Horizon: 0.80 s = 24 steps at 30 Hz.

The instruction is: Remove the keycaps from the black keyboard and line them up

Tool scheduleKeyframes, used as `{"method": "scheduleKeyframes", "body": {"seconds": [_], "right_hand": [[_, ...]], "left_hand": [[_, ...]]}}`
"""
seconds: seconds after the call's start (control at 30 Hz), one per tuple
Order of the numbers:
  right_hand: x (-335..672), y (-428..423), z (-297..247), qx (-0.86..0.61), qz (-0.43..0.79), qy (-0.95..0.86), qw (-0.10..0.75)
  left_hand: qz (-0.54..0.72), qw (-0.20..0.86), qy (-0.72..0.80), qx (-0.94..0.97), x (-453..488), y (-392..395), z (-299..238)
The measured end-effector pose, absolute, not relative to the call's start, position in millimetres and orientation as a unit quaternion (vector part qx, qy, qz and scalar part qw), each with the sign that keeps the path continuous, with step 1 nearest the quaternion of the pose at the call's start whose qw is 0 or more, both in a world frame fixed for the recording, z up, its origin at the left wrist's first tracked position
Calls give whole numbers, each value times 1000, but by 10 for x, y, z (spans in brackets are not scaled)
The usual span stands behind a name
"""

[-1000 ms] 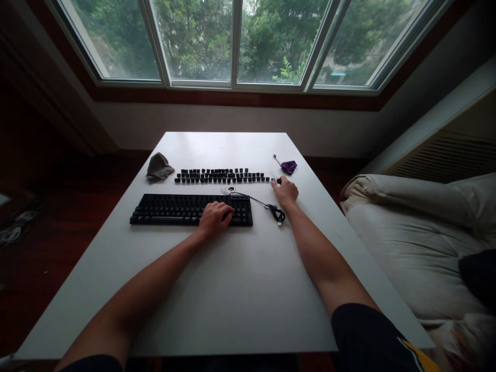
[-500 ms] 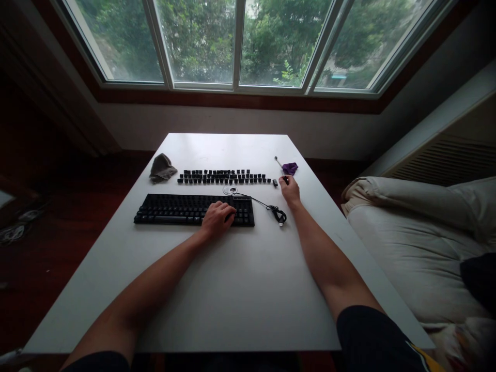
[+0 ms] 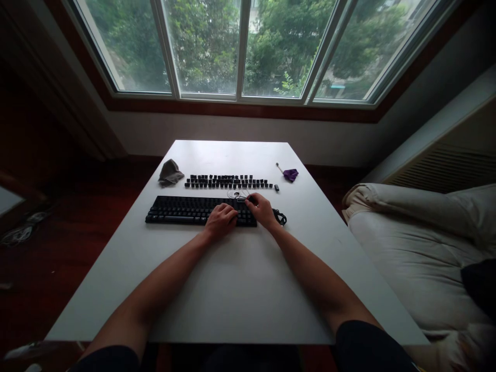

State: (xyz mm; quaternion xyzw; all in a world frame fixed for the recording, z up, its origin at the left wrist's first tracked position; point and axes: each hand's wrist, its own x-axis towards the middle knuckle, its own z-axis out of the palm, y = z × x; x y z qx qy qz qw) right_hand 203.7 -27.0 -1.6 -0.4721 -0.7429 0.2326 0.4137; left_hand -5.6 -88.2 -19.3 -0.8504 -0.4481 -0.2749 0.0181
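Observation:
A black keyboard (image 3: pixel 178 209) lies across the white table. My left hand (image 3: pixel 221 219) rests on its right part, palm down with the fingers bent loosely over the keys; its fingertips are partly hidden. Over the keyboard's upper right corner, my right hand (image 3: pixel 262 208) pinches a small black keycap (image 3: pixel 252 198) between thumb and fingers. Loose black keycaps (image 3: pixel 225 182) stand in rows behind the keyboard. One separate black piece (image 3: pixel 276 188) sits at the right end of the rows. A coiled black cable (image 3: pixel 280 217) shows partly behind my right hand.
A grey cloth (image 3: pixel 170 173) lies at the table's left back. To the right back are a purple cloth (image 3: pixel 290 175) and a thin brush-like stick (image 3: pixel 279 168). A clear ring-shaped item (image 3: pixel 235 194) lies behind the keyboard. A padded sofa (image 3: pixel 411 232) stands right of the table (image 3: pixel 232 289).
My right hand has moved left, from beside the end of the keycap rows to the keyboard's upper right, with the keycap. My left hand stays on the keyboard. The view has shifted slightly.

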Motion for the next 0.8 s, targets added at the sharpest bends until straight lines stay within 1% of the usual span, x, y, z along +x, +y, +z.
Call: {"method": "scheduleKeyframes", "body": {"seconds": [0.1, 0.2, 0.33, 0.57, 0.8], "right_hand": [[1976, -388, -142, -485, 218, -748, 396], [1940, -494, -175, -496, 216, -739, 401], [1918, -580, -208, -494, 205, -732, 421], [1928, -496, -281, -494, 190, -737, 420], [1899, -471, -293, -494, 190, -745, 406]], "left_hand": [[-270, 64, -455, -846, -32, -909, -202], [-261, 78, -452, -850, -4, -915, -215], [-272, 69, -469, -837, -3, -905, -217], [-267, 69, -480, -833, -23, -894, -188], [-287, 43, -494, -820, -92, -938, -143]]}}
